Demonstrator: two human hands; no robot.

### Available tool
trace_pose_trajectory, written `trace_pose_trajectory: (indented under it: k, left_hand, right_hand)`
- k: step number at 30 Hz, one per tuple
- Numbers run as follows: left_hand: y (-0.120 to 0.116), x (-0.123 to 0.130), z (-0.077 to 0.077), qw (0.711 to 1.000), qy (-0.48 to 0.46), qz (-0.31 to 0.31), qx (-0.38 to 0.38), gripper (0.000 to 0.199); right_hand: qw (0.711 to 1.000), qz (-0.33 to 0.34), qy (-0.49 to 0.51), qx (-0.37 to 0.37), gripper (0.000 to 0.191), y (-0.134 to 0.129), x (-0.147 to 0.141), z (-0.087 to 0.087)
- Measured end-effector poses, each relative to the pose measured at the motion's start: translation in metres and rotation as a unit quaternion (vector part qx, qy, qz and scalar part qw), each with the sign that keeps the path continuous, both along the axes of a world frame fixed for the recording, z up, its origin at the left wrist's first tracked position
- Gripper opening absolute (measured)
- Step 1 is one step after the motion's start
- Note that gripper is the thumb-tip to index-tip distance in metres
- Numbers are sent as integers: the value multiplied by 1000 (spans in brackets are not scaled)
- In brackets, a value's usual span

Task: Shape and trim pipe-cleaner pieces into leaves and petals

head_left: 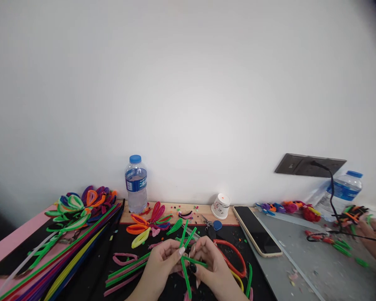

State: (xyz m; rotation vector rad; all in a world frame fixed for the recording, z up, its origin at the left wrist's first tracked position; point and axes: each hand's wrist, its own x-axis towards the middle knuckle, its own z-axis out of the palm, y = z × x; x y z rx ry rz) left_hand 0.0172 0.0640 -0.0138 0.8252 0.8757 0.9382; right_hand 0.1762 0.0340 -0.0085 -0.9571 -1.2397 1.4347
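Green pipe cleaners (187, 285) cross each other between my two hands, low in the middle of the view. My left hand (160, 268) pinches them near the crossing, with the thumb on top. From the other side my right hand (213, 271) is closed on them too, fingers bent; one thumbnail is dark. Loose green and pink pipe cleaners (125, 274) lie just left of my left hand. Beyond the hands sits a bunch of bent pipe-cleaner loops (157, 213) in pink, orange and yellow. Red-handled scissors (242, 261) lie partly hidden beside my right hand.
A water bottle (135, 184) and a paper cup (221, 205) stand by the wall. A phone (257, 231) lies to the right. Long coloured pipe cleaners (61, 267) and finished flowers (72, 209) fill the left. Another person's hand (374, 236) is at the far right, near a cable (332, 196).
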Motion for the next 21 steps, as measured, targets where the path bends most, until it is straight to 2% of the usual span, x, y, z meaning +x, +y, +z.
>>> trace_pose_trajectory:
  k: [3,8,15,21]
  left_hand:
    - [-1,0,0,1000,-1,20,-3,33]
    - [-3,1,2,999,6,45,-3,33]
    - [0,-1,0,998,22,54,3,36]
    - [2,-1,-1,998,48,33,38,38]
  right_hand:
    - [993,2,-105,56,34,-4,-3,1]
    - [948,-11,-272,163,35,-7,-6,-2]
    - [922,-45,-322,209,19,-8,-2,3]
    - [927,-61,-297,222,16,-7,-1,5]
